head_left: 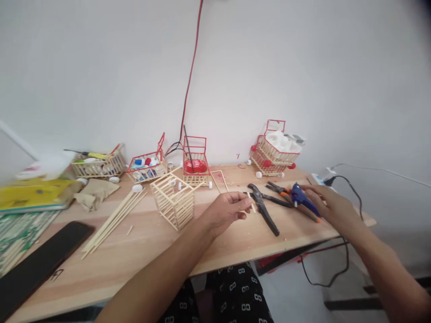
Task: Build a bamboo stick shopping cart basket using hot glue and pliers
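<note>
Left hand out over the counter, grip narrow, pinching a short stick between thumb and fingertips; far end of the stick blurred against the black pliers just beyond it. Right hand reaching to the blue glue gun, fingers resting on its rear; gun body half covered by them, so hard to tell whether the grip is closed around it or only touching. Nozzle end pointing toward the left hand. Second pair of pliers, orange-handled, lying between the two hands, partly hidden under the gun. Black cord running past the right wrist and dropping off the counter edge, its plug end lost behind a white block.

Just left of the left hand, one bare stick cage, tilted on a corner. Farther left, a bundle of long sticks, too close-packed to count. Beyond both hands, along the wall, four small carts: one plain, three red-trimmed, contents too small to make out. Crumpled brown paper and a yellow book at far left, book cut by the frame. Dark flat slab near the counter's near left corner, also cut off. Red wire climbing the wall, top out of view.
</note>
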### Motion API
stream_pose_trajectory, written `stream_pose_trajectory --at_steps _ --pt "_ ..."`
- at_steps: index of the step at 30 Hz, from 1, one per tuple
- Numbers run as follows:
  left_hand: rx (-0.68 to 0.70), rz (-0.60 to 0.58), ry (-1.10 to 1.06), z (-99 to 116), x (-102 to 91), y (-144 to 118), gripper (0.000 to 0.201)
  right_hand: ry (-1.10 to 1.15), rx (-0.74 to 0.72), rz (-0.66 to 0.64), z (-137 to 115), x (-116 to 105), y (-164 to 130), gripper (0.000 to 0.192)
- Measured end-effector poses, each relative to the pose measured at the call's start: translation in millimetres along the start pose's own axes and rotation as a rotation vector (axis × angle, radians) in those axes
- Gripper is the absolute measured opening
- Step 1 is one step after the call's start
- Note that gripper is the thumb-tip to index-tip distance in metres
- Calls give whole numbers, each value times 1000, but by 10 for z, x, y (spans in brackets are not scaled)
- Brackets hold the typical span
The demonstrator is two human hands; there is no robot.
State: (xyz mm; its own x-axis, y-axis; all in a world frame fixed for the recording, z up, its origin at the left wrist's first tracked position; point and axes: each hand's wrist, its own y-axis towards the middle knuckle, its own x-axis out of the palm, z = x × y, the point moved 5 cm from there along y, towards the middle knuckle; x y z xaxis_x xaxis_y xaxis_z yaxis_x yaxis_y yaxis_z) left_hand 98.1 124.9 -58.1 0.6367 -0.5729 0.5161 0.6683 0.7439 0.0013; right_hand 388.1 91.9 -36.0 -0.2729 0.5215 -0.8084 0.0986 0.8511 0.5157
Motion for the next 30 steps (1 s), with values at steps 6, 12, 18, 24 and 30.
stream_pose_trajectory --at_steps 6,12,18,24,30 --pt "84 -50 247 525 278 -622 25 420 -14 -128 -958 373 -48 38" --pt "204 392 777 1420 -129 -1237 19 862 -130 -286 -1849 991 159 39" --pt "205 577 1243 1905 -579 -1314 24 1197 -27 -359 -2368 1462 572 44" --pt "118 534 1425 1854 -612 -1166 20 1331 -20 -503 -2704 1779 652 49" --pt "101 490 1500 1790 -603 -1108 23 1315 -141 -533 -2796 1739 499 51"
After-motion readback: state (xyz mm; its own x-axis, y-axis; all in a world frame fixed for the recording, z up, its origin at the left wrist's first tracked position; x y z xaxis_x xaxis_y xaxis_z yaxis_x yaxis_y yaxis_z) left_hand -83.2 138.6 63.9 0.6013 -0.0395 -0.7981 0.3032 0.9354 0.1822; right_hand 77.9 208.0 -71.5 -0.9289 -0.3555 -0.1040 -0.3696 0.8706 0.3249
